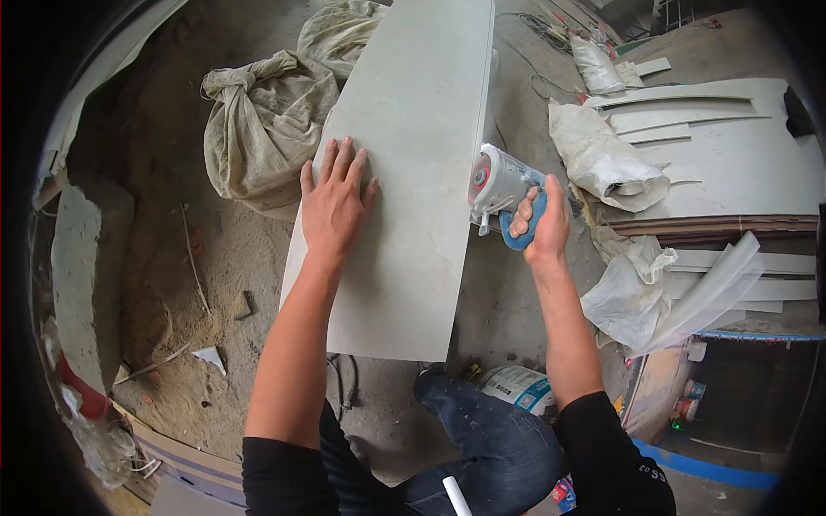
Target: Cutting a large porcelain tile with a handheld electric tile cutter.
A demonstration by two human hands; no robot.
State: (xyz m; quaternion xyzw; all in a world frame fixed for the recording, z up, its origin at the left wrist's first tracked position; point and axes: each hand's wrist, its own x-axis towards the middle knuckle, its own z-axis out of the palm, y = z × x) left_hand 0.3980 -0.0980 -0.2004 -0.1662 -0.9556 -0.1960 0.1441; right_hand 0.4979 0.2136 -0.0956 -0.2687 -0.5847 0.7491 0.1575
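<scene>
A long pale grey board point(413, 129) stretches away from me, its near end just in front of my knees. My left hand point(334, 205) lies on the board by its left edge, palm down with the fingers spread. With my right hand point(545, 225) I grip the blue handle of a small handheld power saw point(508, 191), dusty grey with a red hub at its blade end. The saw's head sits against the right edge of the board. Its guard hides most of the blade, and I cannot tell whether it is spinning.
Tied cloth sacks point(267, 129) stand left of the board. A concrete block point(82, 284) is at far left on the dusty floor. To the right lie a white sack point(602, 159), stacked boards point(731, 155) and clear plastic sheeting point(710, 292). A white bucket point(516, 384) is beside my leg.
</scene>
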